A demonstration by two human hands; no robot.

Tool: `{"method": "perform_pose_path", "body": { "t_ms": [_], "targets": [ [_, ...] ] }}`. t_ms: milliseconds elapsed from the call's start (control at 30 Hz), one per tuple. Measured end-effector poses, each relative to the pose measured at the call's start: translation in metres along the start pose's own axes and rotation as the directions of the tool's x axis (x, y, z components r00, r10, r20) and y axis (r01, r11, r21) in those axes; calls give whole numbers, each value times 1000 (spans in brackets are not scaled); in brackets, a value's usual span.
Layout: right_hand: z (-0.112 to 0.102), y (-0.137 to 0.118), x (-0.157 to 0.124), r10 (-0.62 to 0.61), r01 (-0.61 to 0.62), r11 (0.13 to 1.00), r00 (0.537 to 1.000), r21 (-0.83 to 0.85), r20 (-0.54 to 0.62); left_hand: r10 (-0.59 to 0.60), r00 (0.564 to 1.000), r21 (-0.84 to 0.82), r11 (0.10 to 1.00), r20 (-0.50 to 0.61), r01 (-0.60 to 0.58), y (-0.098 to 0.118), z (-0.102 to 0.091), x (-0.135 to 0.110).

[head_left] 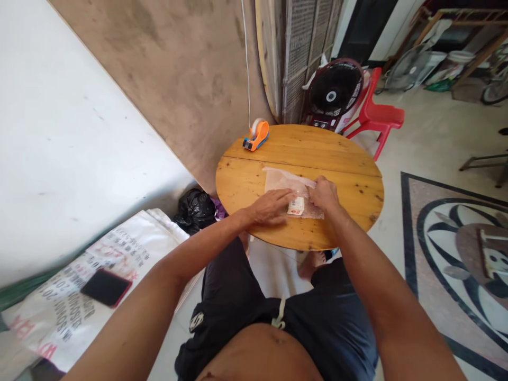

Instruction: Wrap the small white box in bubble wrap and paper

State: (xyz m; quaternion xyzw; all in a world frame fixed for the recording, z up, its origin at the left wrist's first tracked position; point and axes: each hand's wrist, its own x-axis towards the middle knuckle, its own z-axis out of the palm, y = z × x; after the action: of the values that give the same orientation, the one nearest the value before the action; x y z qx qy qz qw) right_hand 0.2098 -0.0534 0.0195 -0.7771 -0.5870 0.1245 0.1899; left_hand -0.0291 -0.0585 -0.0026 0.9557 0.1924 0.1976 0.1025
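Note:
A sheet of clear bubble wrap (278, 180) lies on a round wooden table (333, 153). On the wrap sits a small white box (296, 206) with red and dark print. My left hand (273, 207) rests at the left side of the box, its fingers stretched out over the wrap. Fingers curled, my right hand (324, 194) pinches the wrap just right of the box. Part of the wrap is hidden under both hands.
An orange tape dispenser (257, 135) stands at the table's far left edge. Behind the table are a black fan (335, 90) and a red chair (381, 114). To my left, a phone (106, 287) lies on white printed sacks (143, 238), near a black plastic bag (194, 209).

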Motion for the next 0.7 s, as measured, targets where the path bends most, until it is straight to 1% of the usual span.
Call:
{"method": "perform_pose_path", "body": {
  "t_ms": [33, 100, 167, 200, 233, 267, 300, 333, 367, 400, 433, 467, 500, 533, 567, 600, 633, 700],
  "targets": [
    [1, 0, 1, 27, -27, 999, 1000, 22, 7, 28, 999, 11, 1000, 24, -28, 4, 1, -1],
    [2, 1, 3, 102, -106, 986, 994, 127, 37, 50, 996, 46, 997, 73, -54, 8, 3, 1],
    [4, 5, 2, 162, -170, 952, 985, 255, 55, 31, 994, 83, 996, 104, -40, 9, 5, 4],
    [4, 8, 0, 166, -168, 941, 986, 295, 32, 14, 993, 101, 995, 115, -26, 9, 5, 6],
    [4, 11, -3, 150, -136, 942, 988, 307, -23, -2, 992, 118, 993, 124, -13, 8, 6, 7],
    [4, 15, -9, 115, -80, 954, 988, 289, -106, -14, 991, 133, 991, 133, -4, 9, 6, 7],
    [3, 19, -15, 64, -12, 969, 977, 246, -204, -21, 990, 144, 990, 139, 1, 9, 6, 7],
    [3, 23, -23, 0, 58, 980, 955, 188, -296, -28, 990, 151, 989, 140, 7, 10, 6, 7],
    [2, 27, -33, -74, 131, 982, 929, 136, -363, -34, 990, 150, 989, 135, 13, 10, 7, 6],
    [2, 31, -43, -155, 208, 974, 906, 94, -395, -41, 991, 143, 989, 125, 22, 11, 7, 6],
    [0, 34, -53, -253, 297, 953, 890, 64, -379, -48, 993, 130, 991, 111, 34, 11, 8, 5],
    [-1, 36, -63, -365, 399, 916, 874, 43, -319, -55, 994, 112, 993, 93, 44, 11, 9, 5],
    [-4, 38, -72, -481, 500, 865, 845, 28, -235, -58, 996, 90, 995, 74, 51, 11, 9, 5],
    [-6, 39, -79, -581, 588, 809, 801, 11, -144, -55, 997, 67, 996, 58, 51, 11, 10, 5],
    [-8, 39, -85, -651, 652, 758, 756, -17, -68, -49, 998, 45, 998, 45, 47, 10, 10, 6],
    [-10, 39, -89, -693, 691, 720, 721, -61, -10, -43, 998, 28, 999, 36, 42, 9, 10, 7],
    [-12, 39, -92, -712, 710, 694, 701, -116, 27, -40, 999, 16, 999, 33, 39, 9, 10, 8],
    [-14, 39, -93, -718, 711, 665, 693, -228, 67, -44, 998, 7, 999, 35, 43, 9, 9, 10]
  ]
}}
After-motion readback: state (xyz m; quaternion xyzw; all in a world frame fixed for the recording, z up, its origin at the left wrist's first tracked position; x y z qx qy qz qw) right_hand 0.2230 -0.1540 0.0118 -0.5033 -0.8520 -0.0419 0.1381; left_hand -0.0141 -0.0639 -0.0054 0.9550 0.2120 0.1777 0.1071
